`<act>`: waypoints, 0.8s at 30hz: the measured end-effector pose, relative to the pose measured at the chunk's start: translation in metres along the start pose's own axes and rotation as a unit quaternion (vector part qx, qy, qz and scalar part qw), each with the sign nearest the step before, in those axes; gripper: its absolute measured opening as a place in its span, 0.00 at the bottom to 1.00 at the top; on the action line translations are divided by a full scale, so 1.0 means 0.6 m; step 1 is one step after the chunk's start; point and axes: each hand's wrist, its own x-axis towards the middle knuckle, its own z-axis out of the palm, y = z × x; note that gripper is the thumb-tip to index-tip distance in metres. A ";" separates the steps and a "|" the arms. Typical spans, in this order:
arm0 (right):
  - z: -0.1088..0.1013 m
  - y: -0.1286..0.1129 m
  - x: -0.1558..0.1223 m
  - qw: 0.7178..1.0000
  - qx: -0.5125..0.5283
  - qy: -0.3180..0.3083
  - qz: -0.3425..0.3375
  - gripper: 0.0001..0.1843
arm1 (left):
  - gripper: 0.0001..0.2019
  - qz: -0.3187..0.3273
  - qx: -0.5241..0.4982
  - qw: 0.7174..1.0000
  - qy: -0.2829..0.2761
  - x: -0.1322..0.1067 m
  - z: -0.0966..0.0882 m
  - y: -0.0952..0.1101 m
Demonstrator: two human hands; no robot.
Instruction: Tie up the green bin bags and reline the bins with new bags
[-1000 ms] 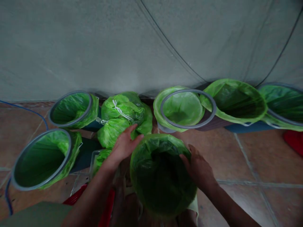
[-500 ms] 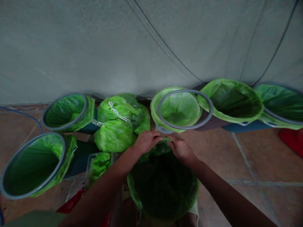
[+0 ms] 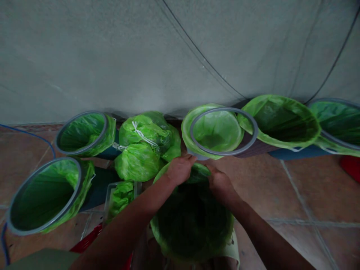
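Observation:
A bin lined with a green plastic bag (image 3: 191,225) stands right in front of me. My left hand (image 3: 180,168) and my right hand (image 3: 221,184) are both at the far edge of its rim, fingers curled round the green bag's edge. The two hands lie a little apart, with a fold of the bag (image 3: 201,172) between them.
Several grey-rimmed bins with green liners stand along the grey wall: two at the left (image 3: 84,129) (image 3: 45,195), one behind my hands (image 3: 223,131), two at the right (image 3: 281,120). Tied green bags (image 3: 143,144) lie between them. A clear tub (image 3: 120,195) holds more green plastic. A blue cable (image 3: 42,138) crosses the tiled floor.
A second ago my hands lay on the left and right sides of the rim. They have moved to its far edge and closed on the bag, and have since spread a little.

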 end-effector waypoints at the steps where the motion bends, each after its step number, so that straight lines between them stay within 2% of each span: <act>1: 0.004 -0.003 -0.010 1.000 0.005 0.003 0.020 0.20 | 0.29 0.005 -0.010 1.000 0.008 -0.003 -0.006 0.001; 3: 0.011 -0.002 -0.035 0.998 0.013 0.002 0.055 0.23 | 0.39 0.002 -0.041 0.999 0.025 -0.017 -0.026 -0.001; 5: 0.014 0.007 -0.064 0.997 0.004 0.008 0.080 0.25 | 0.44 -0.021 -0.085 0.995 0.043 -0.040 -0.053 -0.011; 7: 0.010 0.015 -0.087 0.995 -0.025 0.031 0.089 0.30 | 0.42 -0.055 -0.132 0.987 0.069 -0.065 -0.076 -0.027; 9: -0.003 0.015 -0.091 0.994 -0.049 0.065 0.071 0.35 | 0.32 -0.108 -0.164 0.975 0.108 -0.079 -0.088 -0.044; 11: -0.019 0.005 -0.071 0.995 -0.044 0.086 0.025 0.33 | 0.23 -0.157 -0.179 0.961 0.138 -0.077 -0.082 -0.054; 13: -0.032 -0.013 -0.034 0.996 -0.016 0.080 -0.034 0.26 | 0.18 -0.172 -0.175 0.960 0.137 -0.061 -0.064 -0.052; 15: -0.035 -0.030 0.008 0.996 0.001 0.050 -0.073 0.22 | 0.16 -0.143 -0.148 0.973 0.107 -0.042 -0.042 -0.042; 18: -0.028 -0.044 0.050 0.996 -0.013 -0.023 -0.085 0.19 | 0.14 -0.084 -0.084 0.991 0.056 -0.028 -0.016 -0.031; 21: -0.017 -0.042 0.056 0.991 -0.052 -0.084 -0.089 0.19 | 0.14 -0.050 -0.054 0.997 0.020 -0.037 -0.007 -0.035; 24: -0.007 -0.037 0.045 0.986 -0.092 -0.110 -0.086 0.20 | 0.11 -0.025 -0.048 0.998 -0.011 -0.052 -0.008 -0.047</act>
